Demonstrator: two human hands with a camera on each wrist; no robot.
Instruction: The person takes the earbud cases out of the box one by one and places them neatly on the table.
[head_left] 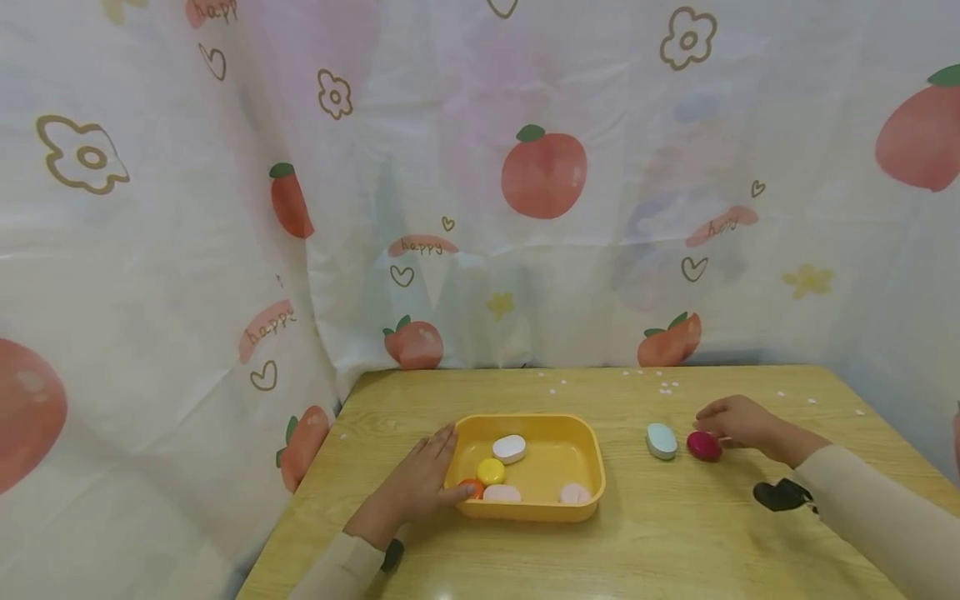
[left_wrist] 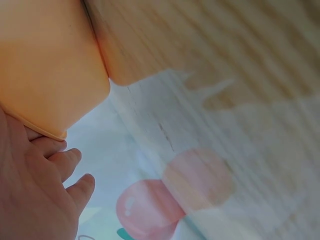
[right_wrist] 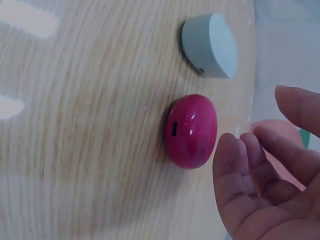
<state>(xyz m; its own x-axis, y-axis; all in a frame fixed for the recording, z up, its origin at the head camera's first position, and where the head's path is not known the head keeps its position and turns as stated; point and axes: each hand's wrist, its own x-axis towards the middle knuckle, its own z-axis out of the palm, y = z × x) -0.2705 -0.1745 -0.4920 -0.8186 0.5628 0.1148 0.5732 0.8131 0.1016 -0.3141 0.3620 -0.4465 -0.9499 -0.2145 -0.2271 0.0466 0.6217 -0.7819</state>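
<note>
My left hand (head_left: 423, 479) rests along the left side of a yellow tray (head_left: 525, 512), its thumb reaching over the front left corner. In the left wrist view its fingertips lie at the tray's rim. Inside are a white oval case (head_left: 509, 449), a round yellow case (head_left: 491, 472), an orange-red piece (head_left: 472, 489) partly covered by the thumb, and two pale pink pieces. My right hand (head_left: 738, 421), fingers slightly bent and holding nothing, hovers beside a glossy magenta earbud case (right_wrist: 191, 131) with a dark port slot. A pale mint case (right_wrist: 210, 46) lies beside it.
The wooden table (head_left: 637, 542) carries several small white bits (head_left: 664, 387) near its back edge. A curtain (head_left: 465, 167) printed with fruit hangs behind and to the left. A black object (head_left: 782, 495) shows below the right sleeve.
</note>
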